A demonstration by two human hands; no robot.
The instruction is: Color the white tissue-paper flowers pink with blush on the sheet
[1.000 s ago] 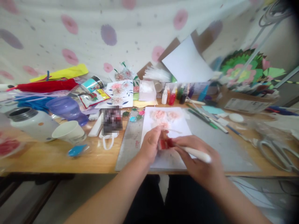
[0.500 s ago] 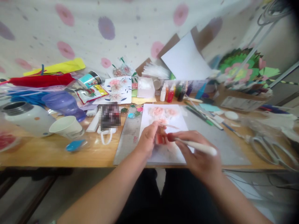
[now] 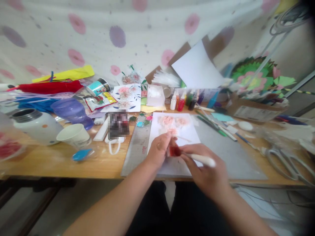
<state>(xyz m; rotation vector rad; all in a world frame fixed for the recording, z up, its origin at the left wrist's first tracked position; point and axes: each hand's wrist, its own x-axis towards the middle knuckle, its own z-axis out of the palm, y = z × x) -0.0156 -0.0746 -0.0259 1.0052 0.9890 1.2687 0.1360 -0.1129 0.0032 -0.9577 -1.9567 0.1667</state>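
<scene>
Presently, left hand [image 3: 158, 150] closed on a small container [image 3: 174, 151] with red contents, held over the lower part of a white sheet [image 3: 195, 132] painted with pale pink flowers. Right hand [image 3: 213, 172] grips a white-handled brush [image 3: 203, 159], thumb and fingers shut around the handle; brush head at the container's right edge, contact with the red too blurred to confirm. Thin pale stick [image 3: 184, 139] extends rightward from near the left fingertips; from where I stand, cannot tell whether it is gripped. Sheet lies on a grey mat [image 3: 236, 160], mat on a wooden table [image 3: 105, 167]. Beyond the sheet, paint bottles [image 3: 181, 102] upright in a cluster. Left of the mat, a paper cup [image 3: 73, 135]; far right, scissors [image 3: 285, 164].
</scene>
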